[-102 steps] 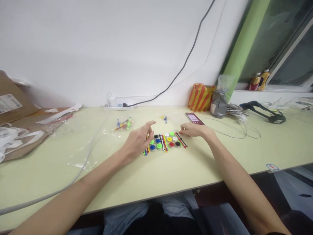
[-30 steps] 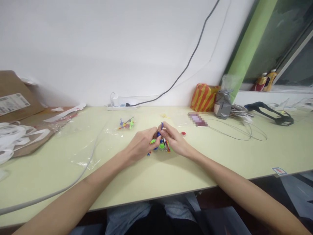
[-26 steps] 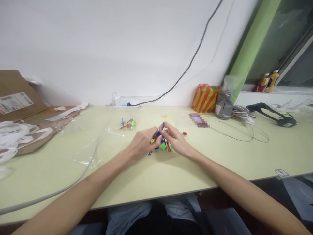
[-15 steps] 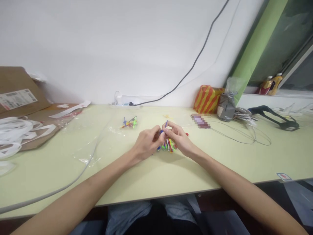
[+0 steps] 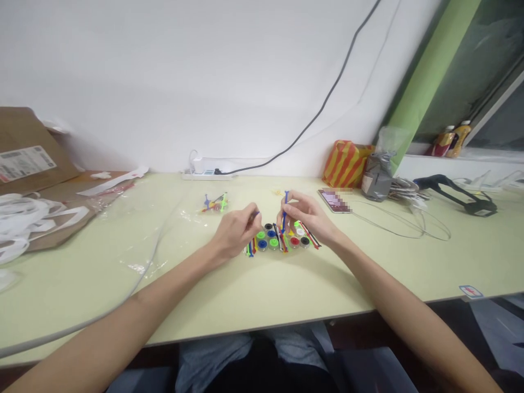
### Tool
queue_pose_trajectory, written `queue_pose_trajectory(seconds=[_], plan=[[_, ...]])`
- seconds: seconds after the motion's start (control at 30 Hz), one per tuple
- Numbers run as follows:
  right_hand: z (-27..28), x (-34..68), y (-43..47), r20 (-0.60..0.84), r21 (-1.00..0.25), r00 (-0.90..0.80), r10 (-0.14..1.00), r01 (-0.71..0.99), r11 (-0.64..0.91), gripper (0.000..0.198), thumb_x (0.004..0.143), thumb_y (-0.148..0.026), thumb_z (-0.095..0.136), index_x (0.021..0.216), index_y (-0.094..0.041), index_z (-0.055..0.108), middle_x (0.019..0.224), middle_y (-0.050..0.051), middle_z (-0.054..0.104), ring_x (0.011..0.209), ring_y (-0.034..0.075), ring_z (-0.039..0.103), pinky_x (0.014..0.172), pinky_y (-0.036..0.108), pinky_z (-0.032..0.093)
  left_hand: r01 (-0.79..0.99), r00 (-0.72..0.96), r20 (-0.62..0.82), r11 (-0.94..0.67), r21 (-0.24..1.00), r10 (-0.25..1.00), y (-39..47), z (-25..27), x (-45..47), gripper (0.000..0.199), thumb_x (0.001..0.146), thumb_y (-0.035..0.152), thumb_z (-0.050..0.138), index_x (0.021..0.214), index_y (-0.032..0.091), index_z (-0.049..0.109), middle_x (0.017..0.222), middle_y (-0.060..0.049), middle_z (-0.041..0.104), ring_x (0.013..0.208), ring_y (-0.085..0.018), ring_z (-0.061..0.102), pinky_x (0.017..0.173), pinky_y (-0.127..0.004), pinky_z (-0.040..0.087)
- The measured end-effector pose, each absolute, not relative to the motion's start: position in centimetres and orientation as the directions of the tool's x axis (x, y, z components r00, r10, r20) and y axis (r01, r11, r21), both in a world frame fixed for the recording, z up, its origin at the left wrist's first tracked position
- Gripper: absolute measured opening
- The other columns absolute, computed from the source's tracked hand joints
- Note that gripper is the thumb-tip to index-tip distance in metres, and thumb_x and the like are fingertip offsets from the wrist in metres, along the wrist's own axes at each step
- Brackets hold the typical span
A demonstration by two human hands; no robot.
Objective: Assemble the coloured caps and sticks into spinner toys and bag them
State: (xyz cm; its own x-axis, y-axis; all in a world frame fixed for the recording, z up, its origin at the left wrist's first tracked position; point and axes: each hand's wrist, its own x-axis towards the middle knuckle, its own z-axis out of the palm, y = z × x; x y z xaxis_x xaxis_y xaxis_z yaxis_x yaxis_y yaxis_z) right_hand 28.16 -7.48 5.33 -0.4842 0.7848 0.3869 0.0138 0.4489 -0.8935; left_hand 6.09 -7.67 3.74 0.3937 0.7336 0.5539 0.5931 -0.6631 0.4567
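Note:
My right hand (image 5: 307, 215) pinches a blue plastic rod (image 5: 285, 212) with widened ends, held nearly upright over the table. To its left, my left hand (image 5: 237, 229) is closed, and a bit of a small dark blue piece (image 5: 256, 214) shows at its fingertips; most of it is hidden. Beneath and between the hands lie several round wheel-like discs, among them a green disc (image 5: 274, 243), a red disc (image 5: 294, 242) and a black disc (image 5: 305, 241). Bundles of thin coloured rods (image 5: 250, 248) lie beside the discs, partly covered by my hands.
An assembled piece of coloured rods (image 5: 215, 202) stands farther back, with yellow parts (image 5: 279, 192) near the wall. A phone (image 5: 334, 201), a striped bag (image 5: 344, 164) and a black frame (image 5: 458, 194) lie right. Clear plastic wrap (image 5: 143, 256), a grey cable (image 5: 143, 281) and cardboard (image 5: 33, 147) occupy the left.
My hands have moved apart, the left one leftward. The blue rod now stays in my right hand, and the discs and rods below have come into view.

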Motion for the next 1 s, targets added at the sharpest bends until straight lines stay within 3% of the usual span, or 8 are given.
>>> queue_pose_trajectory(seconds=[0.1, 0.2, 0.3, 0.4, 0.57, 0.77, 0.9, 1.0], plan=[[5.9, 30.5, -6.1, 0.388, -0.750, -0.339, 0.857, 0.424, 0.507, 0.035, 0.093, -0.049, 0.054, 0.076, -0.018, 0.056, 0.081, 0.007, 0.069, 0.056, 0.014, 0.060, 0.052, 0.025, 0.043, 0.662, 0.425, 0.550, -0.662, 0.353, 0.718, -7.4, 3.6, 5.8, 0.022, 0.096, 0.035, 0.042, 0.079, 0.021, 0.043, 0.057, 0.006, 0.045, 0.049, -0.012, 0.040, 0.056, -0.026, 0.028], [5.4, 32.4, -4.5, 0.371, -0.458, -0.223, 0.902, 0.801, 0.386, 0.038, 0.094, -0.038, 0.046, 0.065, -0.017, 0.059, 0.070, 0.007, 0.068, 0.058, 0.015, 0.058, 0.058, 0.027, 0.039, 0.672, 0.448, 0.541, -0.668, 0.322, 0.712, -7.4, 3.5, 5.9, 0.023, 0.095, 0.036, 0.044, 0.078, 0.022, 0.043, 0.057, 0.005, 0.047, 0.049, -0.012, 0.042, 0.055, -0.026, 0.028], [4.9, 33.2, -3.7, 0.191, -0.210, -0.245, 0.950, 0.936, 0.284, 0.038, 0.092, -0.031, 0.046, 0.060, -0.016, 0.060, 0.062, 0.007, 0.065, 0.059, 0.016, 0.057, 0.056, 0.028, 0.031, 0.680, 0.462, 0.524, -0.665, 0.308, 0.715, -7.4, 3.4, 6.0, 0.024, 0.095, 0.037, 0.044, 0.076, 0.022, 0.041, 0.057, 0.005, 0.047, 0.049, -0.012, 0.042, 0.055, -0.026, 0.027], [4.7, 33.3, -3.7, 0.013, -0.131, -0.254, 0.967, 0.958, 0.253, 0.038, 0.091, -0.028, 0.048, 0.058, -0.016, 0.062, 0.061, 0.008, 0.066, 0.056, 0.015, 0.055, 0.054, 0.028, 0.030, 0.697, 0.461, 0.513, -0.653, 0.295, 0.724, -7.3, 3.4, 6.0, 0.025, 0.095, 0.037, 0.044, 0.075, 0.022, 0.039, 0.057, 0.005, 0.046, 0.049, -0.012, 0.042, 0.055, -0.026, 0.026], [4.9, 32.9, -4.0, -0.029, -0.087, -0.204, 0.979, 0.976, 0.201, 0.042, 0.093, -0.031, 0.047, 0.058, -0.016, 0.065, 0.061, 0.010, 0.068, 0.056, 0.016, 0.056, 0.057, 0.028, 0.033, 0.706, 0.474, 0.498, -0.651, 0.278, 0.726, -7.3, 3.4, 6.0, 0.026, 0.095, 0.037, 0.045, 0.075, 0.021, 0.039, 0.058, 0.005, 0.047, 0.049, -0.012, 0.042, 0.055, -0.026, 0.026], [4.8, 32.9, -4.0, -0.048, -0.117, -0.177, 0.983, 0.978, 0.170, 0.049, 0.094, -0.035, 0.047, 0.051, -0.018, 0.063, 0.060, 0.009, 0.069, 0.059, 0.018, 0.059, 0.059, 0.028, 0.035, 0.685, 0.468, 0.561, -0.681, 0.259, 0.683, -7.1, 3.2, 5.9, 0.013, 0.096, 0.032, 0.046, 0.094, 0.020, 0.050, 0.074, 0.002, 0.057, 0.062, -0.013, 0.051, 0.061, -0.026, 0.035], [5.1, 33.3, -3.9, -0.012, -0.206, -0.165, 0.986, 0.966, 0.159, 0.044, 0.094, -0.031, 0.047, 0.056, -0.017, 0.064, 0.060, 0.008, 0.069, 0.060, 0.018, 0.062, 0.061, 0.028, 0.038, 0.662, 0.457, 0.597, -0.700, 0.266, 0.659, -6.9, 3.1, 5.8, 0.014, 0.098, 0.029, 0.047, 0.106, 0.020, 0.054, 0.088, -0.001, 0.063, 0.074, -0.014, 0.058, 0.066, -0.025, 0.040], [5.3, 33.2, -4.1, 0.091, -0.400, -0.242, 0.966, 0.879, 0.258, 0.038, 0.095, -0.033, 0.049, 0.066, -0.016, 0.067, 0.058, 0.006, 0.067, 0.058, 0.016, 0.061, 0.062, 0.026, 0.041, 0.655, 0.466, 0.579, -0.701, 0.283, 0.669, -6.8, 3.0, 5.9, 0.020, 0.100, 0.035, 0.048, 0.114, 0.022, 0.054, 0.089, 0.000, 0.065, 0.072, -0.014, 0.060, 0.066, -0.026, 0.042]])
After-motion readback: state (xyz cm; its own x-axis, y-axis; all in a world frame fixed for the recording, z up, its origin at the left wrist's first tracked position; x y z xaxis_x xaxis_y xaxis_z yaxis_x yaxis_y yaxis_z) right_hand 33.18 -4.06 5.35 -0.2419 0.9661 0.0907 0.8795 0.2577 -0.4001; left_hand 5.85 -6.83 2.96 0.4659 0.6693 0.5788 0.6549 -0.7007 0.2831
